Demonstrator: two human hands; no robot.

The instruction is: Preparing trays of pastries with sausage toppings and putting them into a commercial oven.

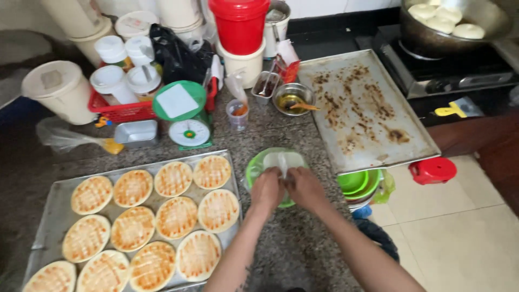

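1. Head view looking down at a speckled granite counter (303, 243). Both hands meet near the middle of the counter's front edge, over a green plate (255, 172).
2. Left hand (266, 190) & right hand (306, 187) sit side by side, knuckles up, fingers curled inward and pinching a pale white dough piece (285, 161) that rests on the plate.
3. Handling, as a guess: the dough looks soft, light & stretchy, prob. a bit tacky (it would tear if pulled hard). Best held at its edges w/ fingertips, supported underneath.
4. Front left corner: metal baking tray (52, 212) w/ rows of round flatbreads (173, 178) marked by orange criss-cross lines.
5. Back right edge: empty metal sheet (411, 141), browned w/ burn spots.
6. Behind the plate: green kitchen scale (186, 125), small steel bowl (293, 98) w/ oily liquid, red bucket (239, 24) stacked on white tubs.
7. Far right corner: stove w/ dark pan (432, 39) holding white dough rounds.
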